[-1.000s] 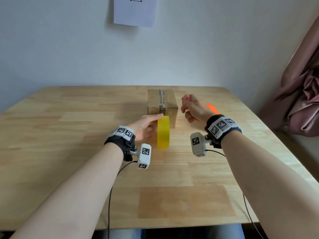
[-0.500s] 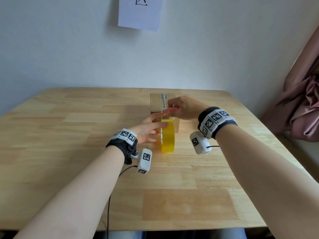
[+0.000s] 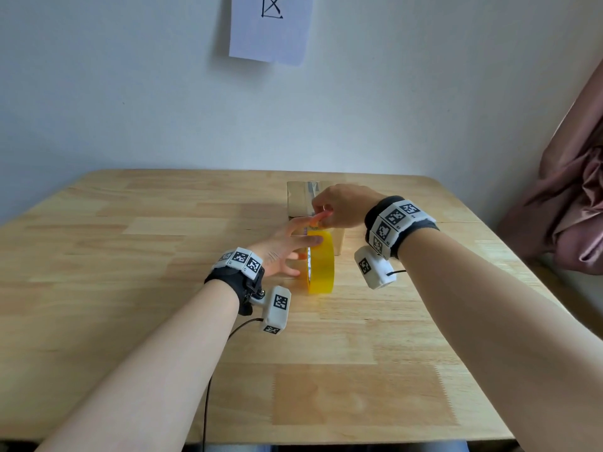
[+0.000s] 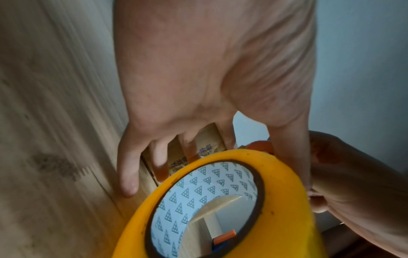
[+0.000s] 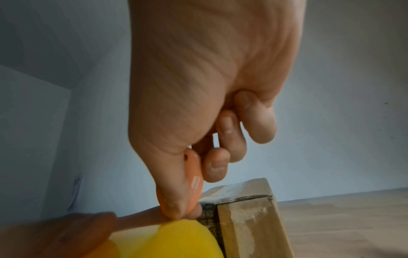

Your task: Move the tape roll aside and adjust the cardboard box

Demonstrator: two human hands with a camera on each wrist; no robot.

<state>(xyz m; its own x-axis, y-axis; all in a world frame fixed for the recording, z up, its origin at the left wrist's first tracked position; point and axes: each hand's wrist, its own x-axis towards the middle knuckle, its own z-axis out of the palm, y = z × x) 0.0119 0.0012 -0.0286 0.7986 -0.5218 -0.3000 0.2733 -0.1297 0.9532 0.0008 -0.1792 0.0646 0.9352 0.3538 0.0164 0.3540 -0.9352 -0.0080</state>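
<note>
A yellow tape roll (image 3: 321,262) stands on edge on the wooden table (image 3: 130,305), right in front of a small cardboard box (image 3: 298,197). My left hand (image 3: 280,246) rests against the roll's left side with straight fingers, the thumb lying along its top. My right hand (image 3: 342,207) grips an orange cutter (image 3: 321,216) and holds its tip at the top of the roll, by the box's near edge. In the right wrist view the cutter (image 5: 194,176) is pinched between thumb and curled fingers above the roll (image 5: 176,240) and the taped box (image 5: 249,218). The left wrist view shows the roll's patterned core (image 4: 198,192).
A sheet of paper (image 3: 270,27) with a drawn figure hangs on the wall behind the table. Pink cloth (image 3: 571,207) hangs at the right past the table's edge. Through the roll's core a small orange and blue piece (image 4: 224,239) shows.
My right hand came from the right of the box over to the top of the roll, carrying the orange cutter. The left hand stayed on the roll. The head view tilted up slightly.
</note>
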